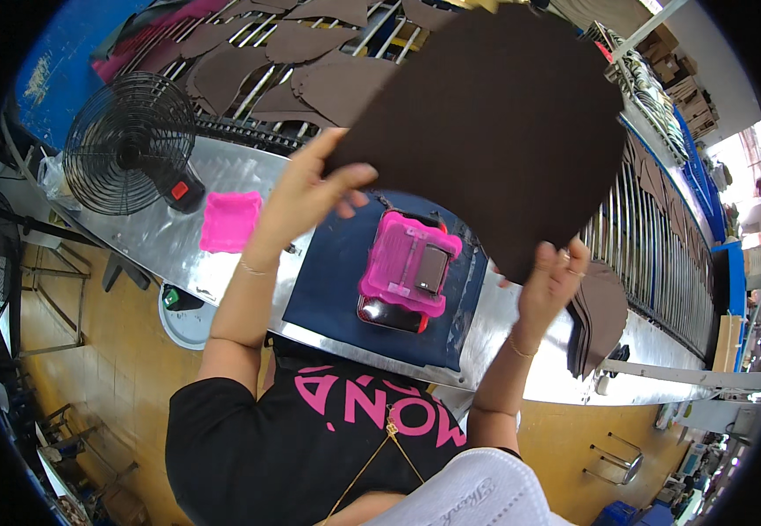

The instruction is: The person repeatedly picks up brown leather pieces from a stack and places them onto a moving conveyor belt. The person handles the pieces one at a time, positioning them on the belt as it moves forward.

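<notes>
Sheet point(494, 131), dark brown, is grasped above the desk point(501, 326) at one corner by the left hand point(317, 182) and another by the right hand point(552, 279), and is best kept lightly taut, clear of the central pink tray point(392, 256), to avoid creases.

left hand point(306, 190) and right hand point(547, 289) hold a brown sheet point(494, 131) above the table point(496, 324).

I get bright picture — far-right background blows out to white. Glare streaks metal tabletop point(170, 245); dark sheet point(494, 123) reads matte, nearly flat. Fisheye bends straight edges toward rim; black vignette swallows corners — small background detail looks soft to me.
</notes>
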Motion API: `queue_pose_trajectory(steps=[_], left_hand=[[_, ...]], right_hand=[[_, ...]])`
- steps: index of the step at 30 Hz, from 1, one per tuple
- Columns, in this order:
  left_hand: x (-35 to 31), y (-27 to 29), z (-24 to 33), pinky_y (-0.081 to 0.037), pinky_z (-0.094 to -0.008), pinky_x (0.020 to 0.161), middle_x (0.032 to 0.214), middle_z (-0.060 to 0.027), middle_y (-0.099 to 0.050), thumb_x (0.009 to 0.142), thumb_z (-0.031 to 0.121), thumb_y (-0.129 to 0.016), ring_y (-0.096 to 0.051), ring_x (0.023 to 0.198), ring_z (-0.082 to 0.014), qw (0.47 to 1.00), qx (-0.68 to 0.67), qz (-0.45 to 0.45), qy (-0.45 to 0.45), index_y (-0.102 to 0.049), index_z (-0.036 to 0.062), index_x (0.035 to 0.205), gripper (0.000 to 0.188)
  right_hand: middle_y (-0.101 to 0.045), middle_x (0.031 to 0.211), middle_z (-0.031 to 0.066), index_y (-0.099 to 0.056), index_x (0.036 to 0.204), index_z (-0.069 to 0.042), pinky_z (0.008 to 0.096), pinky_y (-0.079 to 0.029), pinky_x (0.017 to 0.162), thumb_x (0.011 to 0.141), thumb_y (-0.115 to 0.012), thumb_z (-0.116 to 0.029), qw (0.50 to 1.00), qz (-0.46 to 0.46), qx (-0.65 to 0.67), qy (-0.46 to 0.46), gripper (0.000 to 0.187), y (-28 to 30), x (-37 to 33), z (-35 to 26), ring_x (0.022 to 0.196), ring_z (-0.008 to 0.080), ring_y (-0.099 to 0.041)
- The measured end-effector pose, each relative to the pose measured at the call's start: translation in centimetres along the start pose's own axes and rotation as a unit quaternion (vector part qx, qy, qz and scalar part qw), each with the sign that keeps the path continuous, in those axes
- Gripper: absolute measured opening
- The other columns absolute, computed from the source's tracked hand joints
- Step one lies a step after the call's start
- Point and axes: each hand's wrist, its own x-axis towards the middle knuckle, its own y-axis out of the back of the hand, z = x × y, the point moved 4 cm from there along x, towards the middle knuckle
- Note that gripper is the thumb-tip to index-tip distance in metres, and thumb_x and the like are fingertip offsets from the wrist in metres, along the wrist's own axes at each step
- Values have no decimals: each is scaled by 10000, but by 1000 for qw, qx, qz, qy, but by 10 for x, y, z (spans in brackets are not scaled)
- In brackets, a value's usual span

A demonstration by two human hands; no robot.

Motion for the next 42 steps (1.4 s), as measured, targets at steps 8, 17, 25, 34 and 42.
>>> queue_pose_trajectory(steps=[8, 17, 25, 34, 42], left_hand=[[-44, 85, 35, -437, -185, 471, 782, -25, -616, 895, 117, -619, -569, 554, -77, 977, 90, 145, -127, -600, -10, 1022, 180], [-53, 56, 15, -410, -226, 451, 654, -32, -576, 874, 48, -597, -523, 497, -60, 968, 233, 90, 15, -621, -34, 977, 134], [-20, -29, 6, -447, -305, 523, 754, -79, -553, 805, 25, -627, -576, 585, -224, 874, 407, -151, -222, -625, 18, 907, 102], [-10, -124, -4, -471, -350, 549, 874, -51, -513, 741, 178, -714, -589, 667, -241, 789, 435, -304, -310, -670, 100, 825, 123], [40, -171, 64, -490, -322, 631, 913, -84, -574, 793, 266, -697, -610, 696, -253, 875, 215, -229, -367, -655, 57, 1012, 306]], right_hand=[[-679, 820, 128, -650, 913, -7, 322, -482, 633, 766, -712, -35, 966, -251, 24, 51, 162, -80, -18, -36, 719, 247, -655], [-667, 817, 120, -676, 856, -12, 337, -476, 691, 752, -701, 0, 955, -256, -102, 106, 108, -34, -23, -25, 746, 289, -625], [-681, 873, 81, -695, 904, -7, 285, -460, 762, 745, -723, -1, 971, -182, -143, -66, 161, 56, -76, 34, 799, 197, -614], [-622, 839, 12, -638, 921, 22, 181, -417, 644, 876, -652, -98, 979, 158, -126, -20, 129, 186, -77, 10, 746, 62, -514], [-598, 790, 55, -638, 984, 53, 232, -429, 639, 899, -607, -79, 930, 101, -342, 91, 160, 198, -38, -55, 754, 112, -516]])
